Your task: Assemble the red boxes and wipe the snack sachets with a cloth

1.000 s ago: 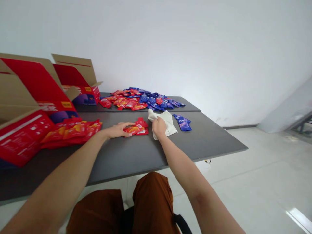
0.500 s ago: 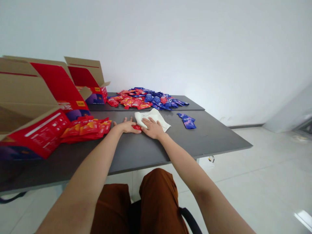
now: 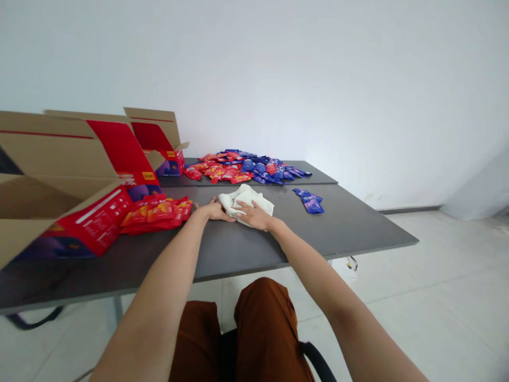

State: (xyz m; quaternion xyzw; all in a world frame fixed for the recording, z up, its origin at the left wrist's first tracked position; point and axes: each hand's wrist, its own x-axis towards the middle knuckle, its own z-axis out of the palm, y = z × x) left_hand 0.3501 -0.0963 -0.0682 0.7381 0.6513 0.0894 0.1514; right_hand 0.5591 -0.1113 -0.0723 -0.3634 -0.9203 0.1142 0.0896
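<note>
Grey tabletop [image 3: 234,254], white cloth [image 3: 248,201] under right hand [image 3: 256,216], touching left hand [image 3: 212,211]

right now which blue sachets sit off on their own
The small group of blue sachets right of the white cloth; all other blue ones lie in the far pile with the red.

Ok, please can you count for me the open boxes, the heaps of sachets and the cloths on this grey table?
Open brown cardboard boxes, red inside: 2
Sachet heaps (red sachet heap, mixed red and blue sachet heap, blue sachet heap): 3
Crumpled white cloth: 1
Total: 6
</note>
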